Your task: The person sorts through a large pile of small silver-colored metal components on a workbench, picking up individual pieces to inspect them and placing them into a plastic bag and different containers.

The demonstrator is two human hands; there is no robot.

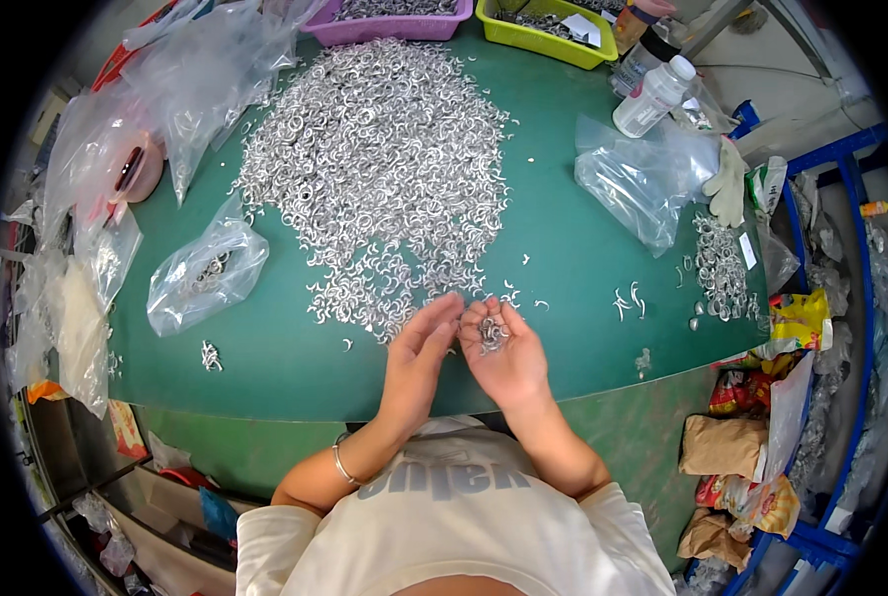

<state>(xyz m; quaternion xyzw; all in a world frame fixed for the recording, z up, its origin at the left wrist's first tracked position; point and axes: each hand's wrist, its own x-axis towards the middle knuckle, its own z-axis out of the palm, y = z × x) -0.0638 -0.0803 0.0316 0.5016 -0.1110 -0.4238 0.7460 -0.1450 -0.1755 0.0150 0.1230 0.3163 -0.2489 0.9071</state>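
A broad heap of small, silver, crescent-shaped metal pieces (pixel 384 159) covers the middle of the green table (pixel 553 268). At its near edge, my right hand (pixel 513 368) is turned palm up and cupped, with a little cluster of curved metal pieces (pixel 491 335) lying in the palm and fingers. Close beside it on the left is my left hand (pixel 419 348), its fingers stretched forward and held together, their tips by the loose pieces at the heap's edge. I see nothing held in the left hand, though its palm side is partly hidden.
Purple (pixel 389 28) and yellow-green trays (pixel 548 35) stand at the far edge. A clear bag with some pieces (pixel 208 268) lies left; another clear bag (pixel 633 179), a white bottle (pixel 654 96) and a smaller batch of pieces (pixel 722 268) are right. Blue shelving (pixel 849 328) borders the right.
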